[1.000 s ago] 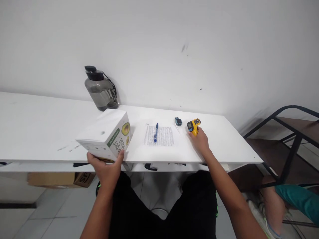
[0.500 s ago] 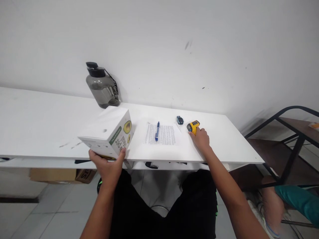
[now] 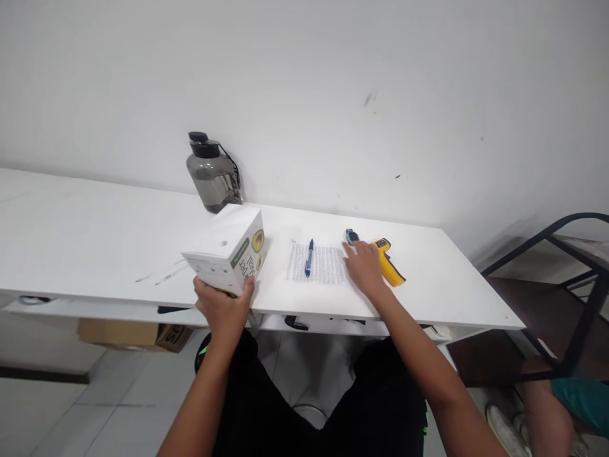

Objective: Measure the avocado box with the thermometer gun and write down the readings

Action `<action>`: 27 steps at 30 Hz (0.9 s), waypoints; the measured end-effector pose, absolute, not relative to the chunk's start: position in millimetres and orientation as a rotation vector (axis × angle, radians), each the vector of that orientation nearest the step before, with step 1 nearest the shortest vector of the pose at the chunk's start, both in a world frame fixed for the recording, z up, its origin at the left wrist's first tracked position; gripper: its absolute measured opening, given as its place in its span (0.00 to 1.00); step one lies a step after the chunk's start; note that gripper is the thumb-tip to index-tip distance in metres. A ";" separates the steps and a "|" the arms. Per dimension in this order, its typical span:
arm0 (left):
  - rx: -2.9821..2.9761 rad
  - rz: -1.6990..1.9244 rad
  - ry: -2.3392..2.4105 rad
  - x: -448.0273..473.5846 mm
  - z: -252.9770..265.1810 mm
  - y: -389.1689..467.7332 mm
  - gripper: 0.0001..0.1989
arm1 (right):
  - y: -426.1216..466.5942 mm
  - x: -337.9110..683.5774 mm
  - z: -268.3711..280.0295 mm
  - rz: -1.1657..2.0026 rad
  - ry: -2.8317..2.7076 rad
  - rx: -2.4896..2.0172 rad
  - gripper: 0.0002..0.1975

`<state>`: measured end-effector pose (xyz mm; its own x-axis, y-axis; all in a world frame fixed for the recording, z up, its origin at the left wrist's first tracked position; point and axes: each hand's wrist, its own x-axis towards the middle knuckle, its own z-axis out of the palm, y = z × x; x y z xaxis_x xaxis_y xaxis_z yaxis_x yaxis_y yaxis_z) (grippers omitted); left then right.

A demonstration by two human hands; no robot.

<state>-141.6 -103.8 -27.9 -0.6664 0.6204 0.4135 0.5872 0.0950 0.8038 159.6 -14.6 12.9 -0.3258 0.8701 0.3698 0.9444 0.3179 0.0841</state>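
My left hand (image 3: pixel 223 304) grips the lower near edge of a white cardboard box (image 3: pixel 209 254) printed with avocados and a green label; I cannot tell whether the box rests on the table. My right hand (image 3: pixel 364 266) is empty, its fingers stretched toward the right edge of a printed sheet of paper (image 3: pixel 323 265). Just beyond those fingertips lies a dark wristwatch (image 3: pixel 352 236). A yellow infrared thermometer gun (image 3: pixel 391 270) lies beside my right hand, partly covered by it. Across the paper rests a blue pen (image 3: pixel 309 259).
A grey translucent water bottle (image 3: pixel 214 184) with a black lid stands against the wall behind the box. The white table (image 3: pixel 451 285) ends at the right, near a dark metal-framed shelf (image 3: pixel 585 304). A cardboard carton (image 3: pixel 118 333) sits below; another person's leg (image 3: pixel 547 406) shows lower right.
My right hand has let go of the yellow thermometer gun and moved left toward the watch and paper. The left hand still holds the box. The whole view has shifted slightly.
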 end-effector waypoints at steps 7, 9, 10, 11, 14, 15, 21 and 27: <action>1.295 1.564 2.497 -139.6 -29.4 -93.2 0.53 | 22.4 95.3 10.6 -0.448 -2.745 -1.034 0.20; 1.373 1.678 2.491 -136.1 -35.7 -100.6 0.52 | 27.7 91.1 13.3 -0.417 -2.763 -0.909 0.15; 1.427 1.744 2.495 -132.2 -38.2 -107.1 0.51 | 28.7 92.9 15.7 -0.387 -2.744 -0.891 0.14; 1.477 1.807 2.500 -126.8 -39.6 -115.1 0.50 | 28.6 97.6 18.3 -0.340 -2.709 -0.918 0.14; 1.741 1.917 2.363 -104.0 -31.6 -138.4 0.42 | 22.3 126.0 22.5 -0.084 -2.464 -1.245 0.13; 1.917 1.866 2.185 -95.5 -23.7 -141.5 0.37 | 18.6 138.2 21.5 0.020 -2.330 -1.374 0.14; 2.280 0.895 1.443 -39.6 33.1 -64.8 0.22 | -4.7 184.3 1.3 0.252 -1.869 -1.376 0.09; 2.472 0.618 1.491 0.0 2.8 24.9 0.42 | -20.3 181.0 -2.5 0.493 -1.879 -0.894 0.16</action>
<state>0.0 24.9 2.8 0.4072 0.8778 0.2524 0.7989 -0.4763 0.3672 181.0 -20.3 -2.5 -0.2687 0.7593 0.5927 0.3705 0.6494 -0.6641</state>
